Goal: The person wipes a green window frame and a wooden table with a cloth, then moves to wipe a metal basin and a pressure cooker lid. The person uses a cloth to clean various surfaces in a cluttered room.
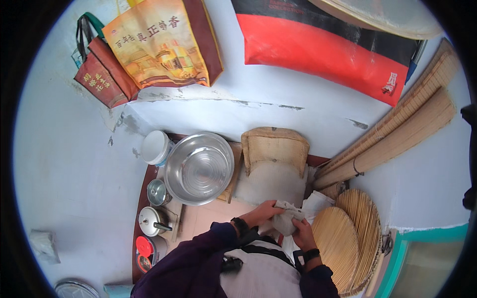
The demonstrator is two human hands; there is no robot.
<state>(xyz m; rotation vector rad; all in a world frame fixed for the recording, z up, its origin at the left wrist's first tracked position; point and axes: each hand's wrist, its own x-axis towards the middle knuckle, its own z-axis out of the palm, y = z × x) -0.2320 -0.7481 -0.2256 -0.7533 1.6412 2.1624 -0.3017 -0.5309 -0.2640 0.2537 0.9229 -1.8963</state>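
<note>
A crumpled grey cloth (285, 220) is held between both hands in front of the body. My left hand (265, 213) grips its upper left side, and my right hand (304, 234) grips its lower right edge. Beyond the hands, a woven wicker scoop basket (275, 143) leans against the wall above a pale grey surface (270, 182). White cloth or sacking (316, 203) lies just past the right hand. A large stainless steel basin (200, 168) stands to the left of the scoop.
A white bucket (154, 148), a metal pot (157, 192), a pressure cooker (151, 221) and red-lidded containers (144, 246) line the left. Round stalk trays (335, 242) and rolled mats (391, 138) stand at right. Bags (164, 48) hang above.
</note>
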